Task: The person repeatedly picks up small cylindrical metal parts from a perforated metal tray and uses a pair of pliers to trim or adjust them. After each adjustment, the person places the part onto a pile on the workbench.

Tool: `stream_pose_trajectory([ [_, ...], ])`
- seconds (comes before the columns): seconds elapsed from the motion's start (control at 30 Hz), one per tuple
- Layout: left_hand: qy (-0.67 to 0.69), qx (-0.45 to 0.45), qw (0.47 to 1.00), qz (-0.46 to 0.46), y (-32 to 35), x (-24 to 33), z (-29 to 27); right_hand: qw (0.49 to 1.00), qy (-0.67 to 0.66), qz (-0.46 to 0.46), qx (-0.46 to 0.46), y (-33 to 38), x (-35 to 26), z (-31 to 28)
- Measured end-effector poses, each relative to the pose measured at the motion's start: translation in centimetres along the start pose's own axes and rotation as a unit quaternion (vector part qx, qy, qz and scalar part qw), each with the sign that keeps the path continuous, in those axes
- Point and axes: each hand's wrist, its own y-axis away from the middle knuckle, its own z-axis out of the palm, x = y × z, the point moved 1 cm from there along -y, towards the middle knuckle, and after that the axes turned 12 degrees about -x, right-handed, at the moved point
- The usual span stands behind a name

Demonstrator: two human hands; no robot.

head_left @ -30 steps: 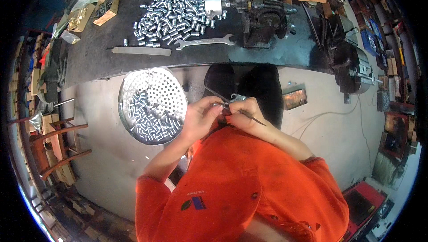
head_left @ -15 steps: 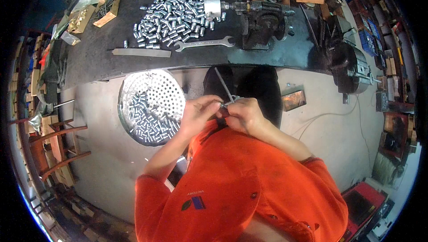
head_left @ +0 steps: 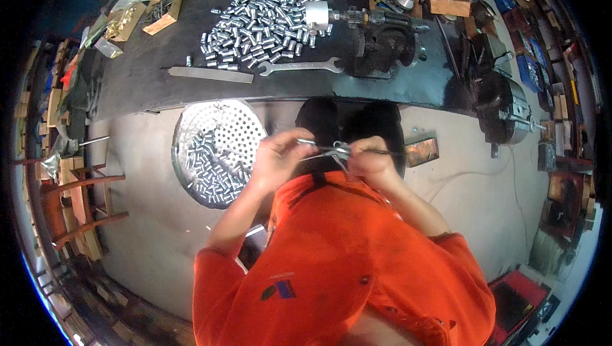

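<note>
My left hand [head_left: 277, 160] pinches a small shiny metal sleeve [head_left: 306, 141] between thumb and fingertips, in front of my lap. Close beside it, my right hand [head_left: 371, 158] is closed on a thin-barred metal hand tool [head_left: 340, 150]. The tool has a bright middle piece with thin arms sticking out; its exact kind is hard to make out. Between the two hands, the tool's near end points at the sleeve, but whether they touch I cannot tell. Many like sleeves lie in a round perforated metal basin [head_left: 239, 132] to the left of my hands.
On the dark workbench [head_left: 140, 91] ahead lie a heap of metal sleeves [head_left: 255, 24], an open-ended spanner [head_left: 299, 65] and a flat file [head_left: 210, 74]. A geared fixture [head_left: 386, 46] stands right of the heap. A vise-like machine [head_left: 507, 107] sits at the bench's right end.
My hands have moved apart. The tool in my right hand has swung from pointing up and away to lying nearly crosswise. The sleeve in my left hand now shows clearly.
</note>
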Motion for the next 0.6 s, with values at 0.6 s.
stream_pose_trajectory([
  [0.6, -0.489, 0.131, 0.853, 0.125, -0.1, -2.2, -3.1, 0.889, 0.362, -0.222, -0.170, 2.1, -3.0, 3.8],
])
